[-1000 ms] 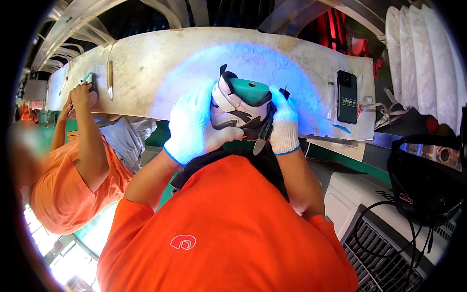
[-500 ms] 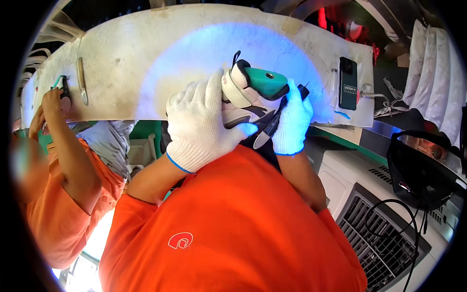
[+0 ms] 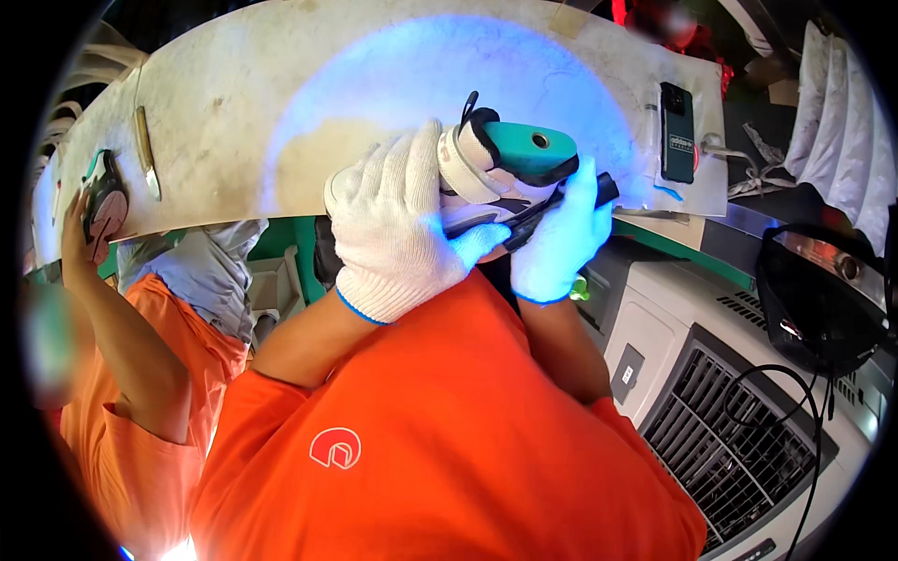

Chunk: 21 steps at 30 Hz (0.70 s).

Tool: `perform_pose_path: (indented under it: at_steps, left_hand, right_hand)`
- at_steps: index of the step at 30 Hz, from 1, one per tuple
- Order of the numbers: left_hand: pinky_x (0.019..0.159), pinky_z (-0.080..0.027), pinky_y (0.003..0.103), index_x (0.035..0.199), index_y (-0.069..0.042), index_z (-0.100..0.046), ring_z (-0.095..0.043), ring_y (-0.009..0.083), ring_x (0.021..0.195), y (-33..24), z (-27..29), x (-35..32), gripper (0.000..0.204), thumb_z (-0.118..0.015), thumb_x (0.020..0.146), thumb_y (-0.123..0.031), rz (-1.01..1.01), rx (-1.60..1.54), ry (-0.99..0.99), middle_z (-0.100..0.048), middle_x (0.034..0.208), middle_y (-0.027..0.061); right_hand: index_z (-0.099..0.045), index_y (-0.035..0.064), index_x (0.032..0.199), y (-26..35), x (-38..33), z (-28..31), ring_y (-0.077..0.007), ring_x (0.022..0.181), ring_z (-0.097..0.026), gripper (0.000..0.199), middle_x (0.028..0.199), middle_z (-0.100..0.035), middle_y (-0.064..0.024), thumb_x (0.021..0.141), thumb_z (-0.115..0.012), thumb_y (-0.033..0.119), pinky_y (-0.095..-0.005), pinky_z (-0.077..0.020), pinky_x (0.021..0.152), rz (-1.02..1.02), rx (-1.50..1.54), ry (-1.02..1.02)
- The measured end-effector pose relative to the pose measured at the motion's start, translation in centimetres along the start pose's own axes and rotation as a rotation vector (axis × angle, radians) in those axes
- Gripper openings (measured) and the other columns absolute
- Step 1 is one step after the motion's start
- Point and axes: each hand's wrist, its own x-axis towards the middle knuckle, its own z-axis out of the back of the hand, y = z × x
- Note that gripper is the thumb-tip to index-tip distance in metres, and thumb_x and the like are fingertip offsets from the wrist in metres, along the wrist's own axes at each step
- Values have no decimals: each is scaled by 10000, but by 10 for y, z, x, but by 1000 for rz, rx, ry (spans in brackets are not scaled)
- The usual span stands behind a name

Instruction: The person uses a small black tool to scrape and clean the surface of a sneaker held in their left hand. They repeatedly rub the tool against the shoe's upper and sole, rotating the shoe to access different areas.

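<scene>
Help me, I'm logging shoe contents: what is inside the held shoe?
Inside the shoe sits a green block, a round hole in its top. Only its upper part shows; anything deeper is covered by the shoe itself.

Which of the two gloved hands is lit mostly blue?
The right hand, blue nearly all over; the left hand is mostly white, with blue mainly around its thumb.

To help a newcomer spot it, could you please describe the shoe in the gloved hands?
Find the pale table where blue light falls. At its near edge, a white-gloved left hand and right hand hold the shoe. Its pale strap and teal block with a round hole distinguish it from the co-worker's darker shoe.
</scene>
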Motion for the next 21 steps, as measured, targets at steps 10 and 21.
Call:
perform_pose_path:
  at_steps: [10, 21]
  left_hand:
    - [1005, -567, 494, 1427, 8, -640, -740, 416, 1154, -3, 0, -17, 995, -1042, 622, -416, -100, -41, -73, -754, 1271, 170]
    - [998, -601, 375, 1371, 51, -680, -734, 219, 1119, -18, -13, 7, 600, -904, 948, -311, 379, -750, 66, -762, 1231, 146]
  right_hand:
    - [-649, 52, 906, -17, 45, 24, -288, 972, -759, 233, 952, -738, -114, 1096, -687, 181, -428, -603, 956, -231, 293, 465]
    - [-674, 22, 940, -21, 68, 18, -279, 909, -788, 231, 951, -751, -115, 1073, -743, 198, -431, -651, 891, -295, 273, 529]
